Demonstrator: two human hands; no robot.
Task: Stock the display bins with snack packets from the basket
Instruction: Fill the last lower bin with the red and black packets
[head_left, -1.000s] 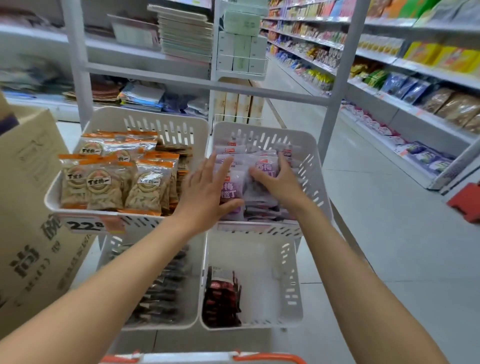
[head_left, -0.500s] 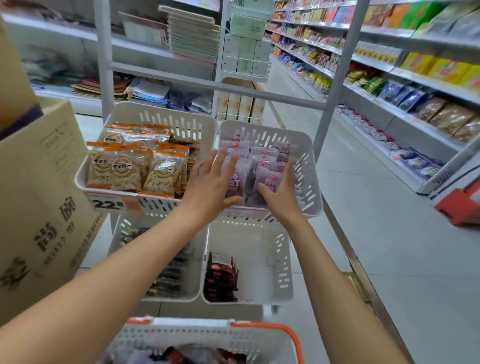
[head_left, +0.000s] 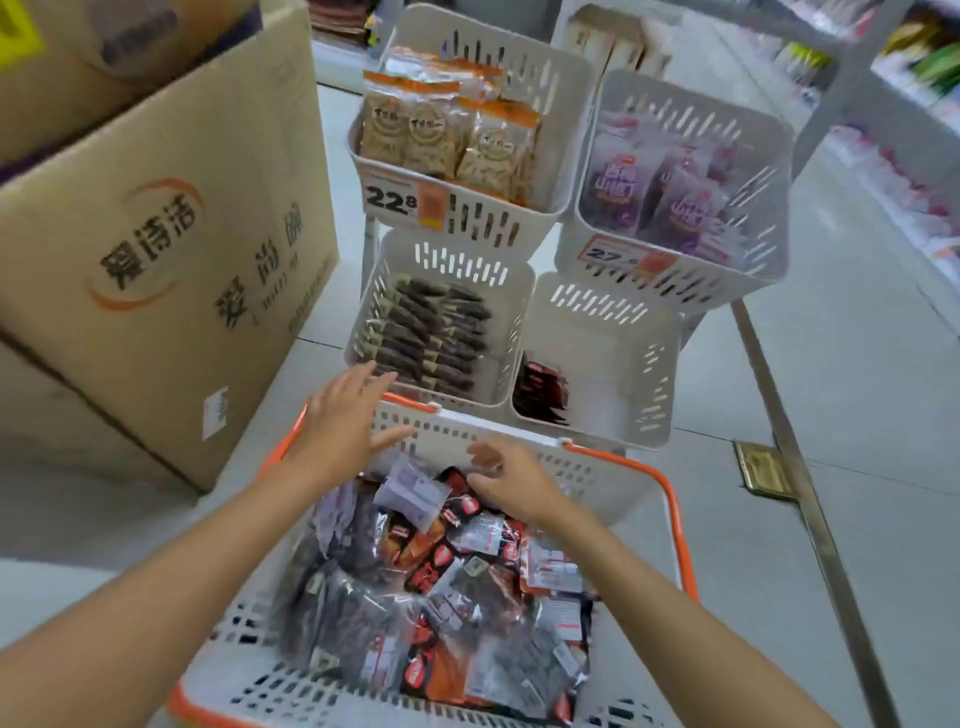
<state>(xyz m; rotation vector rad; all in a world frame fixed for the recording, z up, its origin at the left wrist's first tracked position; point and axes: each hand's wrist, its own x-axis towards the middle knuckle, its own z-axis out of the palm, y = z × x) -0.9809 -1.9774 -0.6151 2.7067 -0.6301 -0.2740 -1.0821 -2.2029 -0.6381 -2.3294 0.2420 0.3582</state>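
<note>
1. Both my forearms reach forward over the basket (head_left: 597, 473), which is heaped with snack packets (head_left: 441, 571).
2. My right hand (head_left: 511, 480) is palm-down near the far wall, fingers bent onto the packets. I cannot tell if it grips one.
3. My left hand (head_left: 348, 421) hovers over the far-left rim, fingers spread, holding nothing.
4. Just beyond, the lower right bin (head_left: 623, 364) has open room beside the red packets (head_left: 540, 389).
5. A cardboard box (head_left: 156, 234) stands on the left.

The basket (head_left: 587, 473) sits nearest on the floor (head_left: 857, 467), piled with snack packets (head_left: 441, 597). Right behind it, side by side, are the lower left bin (head_left: 514, 291) and lower right bin (head_left: 623, 364). The upper left bin (head_left: 550, 83) and upper right bin (head_left: 753, 260) stand above and behind those. A cardboard box (head_left: 171, 249) is off to the left. The left hand (head_left: 343, 421) is over the basket's far rim, and the right hand (head_left: 514, 480) is just inside it.
</note>
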